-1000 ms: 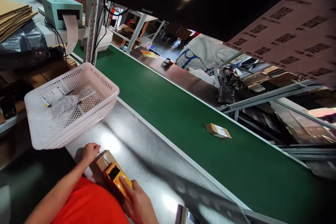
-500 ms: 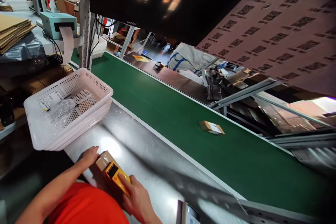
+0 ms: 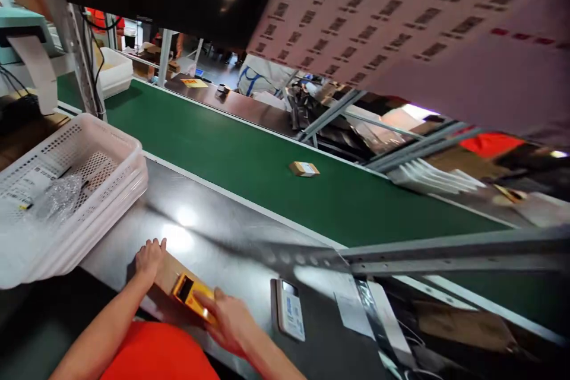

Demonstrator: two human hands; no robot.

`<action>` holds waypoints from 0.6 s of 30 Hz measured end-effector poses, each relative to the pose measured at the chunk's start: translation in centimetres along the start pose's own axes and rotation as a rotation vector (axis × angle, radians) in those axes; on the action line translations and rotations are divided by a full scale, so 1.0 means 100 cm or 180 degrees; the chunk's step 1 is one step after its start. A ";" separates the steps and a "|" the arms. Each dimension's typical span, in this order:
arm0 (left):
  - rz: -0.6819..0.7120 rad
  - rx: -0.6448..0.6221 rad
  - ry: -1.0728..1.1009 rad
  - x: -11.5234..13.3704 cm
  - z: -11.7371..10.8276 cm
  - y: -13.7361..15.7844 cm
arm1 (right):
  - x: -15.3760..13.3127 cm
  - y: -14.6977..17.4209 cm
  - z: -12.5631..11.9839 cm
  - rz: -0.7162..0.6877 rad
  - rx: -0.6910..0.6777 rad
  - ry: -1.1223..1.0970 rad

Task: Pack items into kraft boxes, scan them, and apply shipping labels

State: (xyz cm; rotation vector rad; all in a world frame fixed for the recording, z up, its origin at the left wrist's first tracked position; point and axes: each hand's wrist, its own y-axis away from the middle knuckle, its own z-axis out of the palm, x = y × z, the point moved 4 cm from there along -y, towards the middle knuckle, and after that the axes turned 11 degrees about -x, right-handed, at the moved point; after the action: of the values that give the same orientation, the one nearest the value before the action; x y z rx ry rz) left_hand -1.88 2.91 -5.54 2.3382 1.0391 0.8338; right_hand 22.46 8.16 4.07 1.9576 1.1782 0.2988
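Note:
A brown cardboard box (image 3: pixel 168 271) lies at an angle on the metal worktop, close to my body. My left hand (image 3: pixel 150 258) is closed over its far-left end, fingers curled at the edge. In my right hand (image 3: pixel 229 317) is a yellow tape dispenser (image 3: pixel 192 297) with a dark opening, held low against the top of the box. The near part of the box is hidden behind the dispenser and my right hand.
A stack of white baskets (image 3: pixel 113 190) with bubble wrap inside stands on the left. Beyond the worktop (image 3: pixel 214 208) runs a green conveyor belt (image 3: pixel 222 154) carrying a small carton (image 3: pixel 304 168). A flat device with a screen (image 3: pixel 289 310) lies right, near a metal beam (image 3: pixel 445 252).
The view has swung right, so the baskets and belt shift left. My left hand's fingers now rest over the box's end. The tape dispenser stays at the box in my right hand.

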 end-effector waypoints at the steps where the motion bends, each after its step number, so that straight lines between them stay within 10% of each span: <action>1: 0.0004 -0.0005 -0.0057 0.000 -0.001 -0.002 | 0.012 0.014 0.010 0.0033 -0.0004 -0.0065; 8: -0.0117 -0.0022 -0.0291 -0.001 0.001 -0.011 | 0.082 0.112 0.066 0.0265 0.0136 -0.0547; 18: -0.0182 0.0035 -0.0504 0.004 -0.009 -0.005 | 0.106 0.131 0.099 0.0184 0.0481 -0.0904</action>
State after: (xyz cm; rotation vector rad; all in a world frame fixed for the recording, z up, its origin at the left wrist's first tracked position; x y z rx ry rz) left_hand -2.55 3.67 -5.11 2.3293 1.0399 0.6120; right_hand 41.95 8.63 5.31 2.0859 0.9841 -0.0409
